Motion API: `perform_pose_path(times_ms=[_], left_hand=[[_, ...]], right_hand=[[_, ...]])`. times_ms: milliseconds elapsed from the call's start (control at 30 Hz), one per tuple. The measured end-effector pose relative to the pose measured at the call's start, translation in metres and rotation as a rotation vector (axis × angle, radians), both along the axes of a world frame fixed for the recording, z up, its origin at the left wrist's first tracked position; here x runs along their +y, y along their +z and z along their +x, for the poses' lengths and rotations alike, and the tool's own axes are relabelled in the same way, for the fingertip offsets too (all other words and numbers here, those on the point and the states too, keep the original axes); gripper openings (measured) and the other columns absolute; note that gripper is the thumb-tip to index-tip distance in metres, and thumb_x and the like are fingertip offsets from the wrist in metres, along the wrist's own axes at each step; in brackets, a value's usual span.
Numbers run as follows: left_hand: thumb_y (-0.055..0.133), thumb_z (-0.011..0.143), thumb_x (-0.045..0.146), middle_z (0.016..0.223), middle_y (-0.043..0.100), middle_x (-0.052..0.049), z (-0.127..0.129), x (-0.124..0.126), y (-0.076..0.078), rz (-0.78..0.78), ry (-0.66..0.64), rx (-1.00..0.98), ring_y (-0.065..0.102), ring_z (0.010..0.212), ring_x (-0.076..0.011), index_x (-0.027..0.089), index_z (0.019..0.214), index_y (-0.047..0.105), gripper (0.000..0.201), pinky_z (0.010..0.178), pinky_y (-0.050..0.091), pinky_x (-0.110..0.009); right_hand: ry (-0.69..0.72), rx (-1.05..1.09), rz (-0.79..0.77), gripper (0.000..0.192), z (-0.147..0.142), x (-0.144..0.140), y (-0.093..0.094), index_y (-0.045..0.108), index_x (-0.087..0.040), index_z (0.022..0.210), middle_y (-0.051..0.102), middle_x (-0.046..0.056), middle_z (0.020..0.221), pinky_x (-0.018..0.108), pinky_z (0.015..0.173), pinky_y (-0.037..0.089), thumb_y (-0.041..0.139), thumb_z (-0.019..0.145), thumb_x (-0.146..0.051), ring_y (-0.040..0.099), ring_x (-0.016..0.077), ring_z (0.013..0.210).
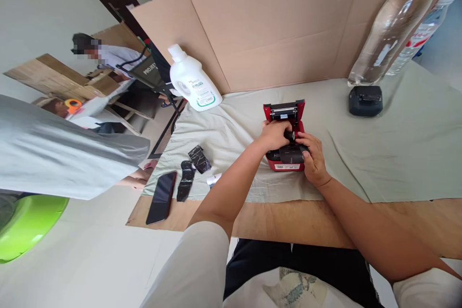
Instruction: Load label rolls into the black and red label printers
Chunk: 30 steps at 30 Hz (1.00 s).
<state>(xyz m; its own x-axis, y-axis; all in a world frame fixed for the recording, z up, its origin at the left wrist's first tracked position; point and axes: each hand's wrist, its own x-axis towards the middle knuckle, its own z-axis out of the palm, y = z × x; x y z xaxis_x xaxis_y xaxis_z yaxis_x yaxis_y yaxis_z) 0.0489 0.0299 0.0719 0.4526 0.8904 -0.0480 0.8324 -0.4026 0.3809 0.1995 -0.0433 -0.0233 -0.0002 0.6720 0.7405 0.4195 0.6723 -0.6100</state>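
Note:
A small red and black label printer (287,167) stands on the cloth in front of me with its lid (284,111) raised. My left hand (277,134) reaches into it from the left, fingers curled down over a dark roll (289,135). A strip of black label paper (290,155) lies across the printer's front edge. On the right side, my right hand (314,160) pinches the end of that strip between thumb and fingers. The left fingertips are partly hidden inside the printer.
Two dark marbled strips (186,180) and a phone (161,197) lie left. A white jug (195,79), water bottles (397,24) and a black case (365,101) stand behind, before a cardboard panel (288,29). A person in grey (68,147) is close on the left.

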Motion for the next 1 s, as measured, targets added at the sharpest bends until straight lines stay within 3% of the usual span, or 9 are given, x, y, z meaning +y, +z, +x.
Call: perform_pose_path(times_ms=[100,200,300,400,567,700,767,867,1000], left_hand=[[0.067,0.071,0.015,0.109,0.071,-0.004,-0.016,-0.004,-0.006,-0.047,-0.032,-0.435,0.063,0.105,-0.0225,0.02,0.104,0.067,0.034,0.104,0.04,-0.042],[0.075,0.068,0.027,0.108,0.07,-0.006,-0.049,-0.009,-0.007,-0.15,-0.034,-0.863,0.064,0.101,-0.0213,0.017,0.104,0.067,0.038,0.095,0.047,-0.036],[0.08,0.064,0.041,0.102,0.071,-0.005,-0.106,-0.011,-0.007,-0.301,0.155,-1.047,0.066,0.091,-0.0207,0.018,0.108,0.068,0.051,0.083,0.051,-0.036],[0.082,0.058,0.044,0.099,0.072,-0.006,-0.176,-0.008,-0.01,-0.376,0.401,-0.875,0.067,0.088,-0.0225,0.016,0.111,0.069,0.061,0.08,0.052,-0.036],[0.08,0.058,0.039,0.107,0.074,-0.008,-0.256,-0.002,-0.03,-0.197,0.608,-0.245,0.064,0.106,-0.0303,0.016,0.106,0.073,0.053,0.099,0.046,-0.041],[0.062,0.077,0.034,0.132,0.065,-0.01,-0.282,-0.007,-0.041,0.004,0.768,-0.026,0.058,0.121,-0.0287,0.019,0.117,0.069,0.044,0.103,0.045,-0.037],[0.056,0.079,0.027,0.131,0.064,-0.012,-0.292,-0.011,-0.041,0.041,0.878,0.001,0.059,0.121,-0.0272,0.018,0.122,0.066,0.046,0.098,0.047,-0.036],[0.061,0.07,0.023,0.101,0.073,-0.012,-0.305,-0.018,-0.039,-0.08,0.955,0.062,0.068,0.097,-0.0293,0.015,0.105,0.07,0.037,0.079,0.052,-0.036],[0.066,0.064,0.022,0.065,0.066,-0.002,-0.308,-0.021,-0.038,-0.25,0.895,0.092,0.064,0.064,-0.0219,0.018,0.083,0.068,0.019,0.057,0.046,-0.029]], right_hand=[[0.005,-0.006,-0.002,0.034,0.002,0.0,-0.001,0.06,-0.025,0.119,0.062,0.01,0.13,0.056,0.107,0.04,0.036,0.099,-0.04,0.054,0.0291,0.124],[0.004,-0.014,-0.016,0.034,0.003,0.0,-0.001,0.061,-0.024,0.118,0.062,0.01,0.13,0.056,0.106,0.04,0.037,0.099,-0.04,0.055,0.0296,0.123],[0.008,-0.006,-0.012,0.033,0.002,0.0,0.001,0.062,-0.024,0.117,0.063,0.01,0.129,0.056,0.106,0.041,0.038,0.098,-0.038,0.055,0.0298,0.123],[0.004,0.005,-0.004,0.033,0.0,0.0,0.002,0.062,-0.024,0.117,0.063,0.01,0.128,0.056,0.106,0.041,0.038,0.098,-0.038,0.056,0.03,0.122],[0.0,0.013,-0.007,0.033,-0.001,-0.001,0.002,0.063,-0.023,0.116,0.064,0.011,0.128,0.057,0.105,0.04,0.038,0.098,-0.037,0.056,0.0302,0.122],[0.008,0.014,-0.013,0.033,0.0,-0.001,0.003,0.063,-0.023,0.116,0.064,0.011,0.128,0.056,0.105,0.04,0.039,0.098,-0.037,0.055,0.0302,0.124],[0.008,0.01,-0.012,0.033,0.0,-0.001,0.004,0.063,-0.023,0.116,0.064,0.011,0.127,0.056,0.105,0.04,0.039,0.098,-0.037,0.056,0.0303,0.123],[0.008,0.003,-0.01,0.033,0.0,-0.001,0.004,0.063,-0.023,0.115,0.064,0.011,0.127,0.056,0.104,0.041,0.038,0.098,-0.038,0.057,0.0301,0.122],[0.005,-0.002,-0.009,0.032,0.001,0.0,0.003,0.062,-0.023,0.115,0.064,0.011,0.127,0.055,0.105,0.041,0.039,0.098,-0.038,0.056,0.0295,0.122]])
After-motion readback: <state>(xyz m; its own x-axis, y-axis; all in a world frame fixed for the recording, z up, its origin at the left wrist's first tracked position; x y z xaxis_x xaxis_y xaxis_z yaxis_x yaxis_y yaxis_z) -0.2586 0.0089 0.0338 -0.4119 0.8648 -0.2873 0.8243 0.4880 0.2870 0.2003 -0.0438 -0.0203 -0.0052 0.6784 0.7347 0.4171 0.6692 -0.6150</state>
